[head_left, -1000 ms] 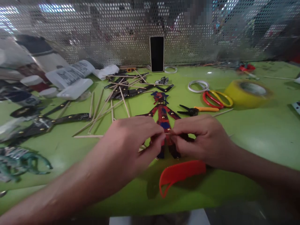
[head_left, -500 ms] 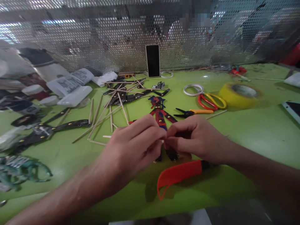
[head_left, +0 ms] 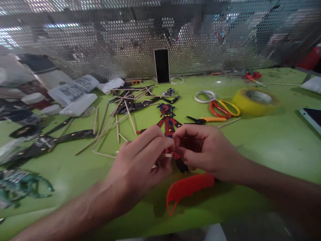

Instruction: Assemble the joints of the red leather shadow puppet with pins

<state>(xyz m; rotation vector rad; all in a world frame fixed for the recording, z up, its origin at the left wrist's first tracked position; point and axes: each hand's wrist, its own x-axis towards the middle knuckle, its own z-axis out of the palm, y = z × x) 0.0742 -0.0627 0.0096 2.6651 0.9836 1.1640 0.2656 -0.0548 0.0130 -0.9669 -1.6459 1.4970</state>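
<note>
Table: lime green. Jointed figure: patchy red and blue, near-black at its lower end, dotted with gold-coloured studs. Sticks: pale tan. Curved piece: plain orange-red. Pliers: black head, orange grip. Scissors handles: one red, one yellow. Tape roll: yellow, whitish core. Phone: black face, pale rim. Panel: grey, patterned with regular rows of round holes.

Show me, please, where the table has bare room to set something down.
Bare patches: right, between the tape and right forearm; left, between the teal bundle and left forearm. It is crowded around the sticks and bottles.
</note>
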